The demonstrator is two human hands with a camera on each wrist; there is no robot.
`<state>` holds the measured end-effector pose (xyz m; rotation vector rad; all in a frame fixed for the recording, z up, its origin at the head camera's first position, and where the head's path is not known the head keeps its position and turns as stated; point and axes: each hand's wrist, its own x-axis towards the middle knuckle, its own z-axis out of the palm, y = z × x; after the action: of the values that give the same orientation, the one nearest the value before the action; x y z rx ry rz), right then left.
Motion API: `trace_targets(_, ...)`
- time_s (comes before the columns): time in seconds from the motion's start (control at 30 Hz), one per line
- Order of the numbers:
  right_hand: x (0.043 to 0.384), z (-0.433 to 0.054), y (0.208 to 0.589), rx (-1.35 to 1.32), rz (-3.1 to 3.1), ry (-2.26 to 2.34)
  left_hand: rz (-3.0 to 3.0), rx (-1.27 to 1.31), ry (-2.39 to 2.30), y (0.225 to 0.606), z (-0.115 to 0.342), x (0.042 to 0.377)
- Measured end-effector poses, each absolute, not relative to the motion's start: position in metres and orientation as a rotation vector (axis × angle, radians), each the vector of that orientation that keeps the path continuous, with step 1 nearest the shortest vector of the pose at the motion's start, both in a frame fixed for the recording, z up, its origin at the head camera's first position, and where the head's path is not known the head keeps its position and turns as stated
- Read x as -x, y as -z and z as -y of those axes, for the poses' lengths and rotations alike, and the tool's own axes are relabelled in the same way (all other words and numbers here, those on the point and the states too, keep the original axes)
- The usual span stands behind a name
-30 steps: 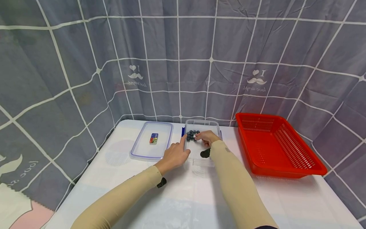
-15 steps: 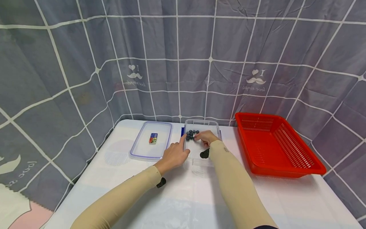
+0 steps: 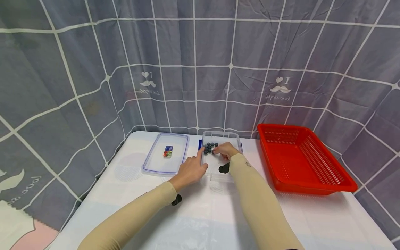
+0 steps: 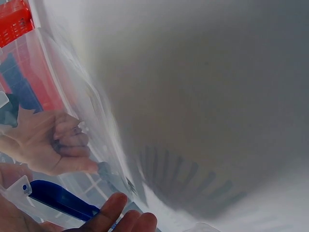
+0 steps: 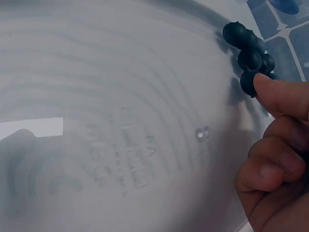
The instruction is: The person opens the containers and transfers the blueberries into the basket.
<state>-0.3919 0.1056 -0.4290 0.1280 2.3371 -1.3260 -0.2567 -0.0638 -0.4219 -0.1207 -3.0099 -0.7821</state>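
Several blueberries (image 3: 207, 146) lie in the far left part of a clear plastic container (image 3: 236, 134) with blue side latches (image 4: 60, 197). My right hand (image 3: 226, 150) reaches inside the container and pinches a blueberry (image 5: 248, 83) at the edge of the cluster. Its other fingers are curled toward the palm in the right wrist view. My left hand (image 3: 191, 169) rests at the container's left side, index finger straight along the rim and thumb spread near the front corner. In the left wrist view its fingertips (image 4: 116, 203) touch the area by the latch.
Left of the container lies its clear lid (image 3: 150, 158) with a blue edge, a small colourful label (image 3: 167, 151) on it. A red perforated basket (image 3: 301, 163) stands at the right. Behind the white table (image 3: 203, 222) hangs a grey grid-patterned curtain (image 3: 212, 83).
Hardly anything differs: both hands keep their places at the container, with the right fingers staying on the blueberry. The head view shifts very slightly.
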Motion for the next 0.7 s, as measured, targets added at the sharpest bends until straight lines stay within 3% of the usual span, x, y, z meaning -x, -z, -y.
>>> trace_targets(0.7, 0.399, -0.109, 0.409, -0.036, -2.372, 1.318, 3.014, 0.132, 0.777, 0.421, 0.065, 0.254)
